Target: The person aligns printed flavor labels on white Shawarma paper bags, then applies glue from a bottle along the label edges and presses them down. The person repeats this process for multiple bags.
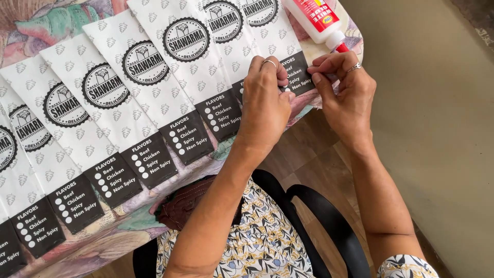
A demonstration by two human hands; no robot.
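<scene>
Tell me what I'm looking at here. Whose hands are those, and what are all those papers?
A camera worn on a person's head looks down at that person's own two bare hands. On a table with a flowery cloth lies a row of overlapping white paper bags with black printed ends. The left hand and the right hand both pinch the black end of the last bag at the table's edge. A white glue bottle with a red label and red tip lies just behind the right hand's fingers.

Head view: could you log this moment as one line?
left hand: pressing paper bag end | right hand: pinching same edge | glue bottle: lying beside | table: overlapping bags
</scene>
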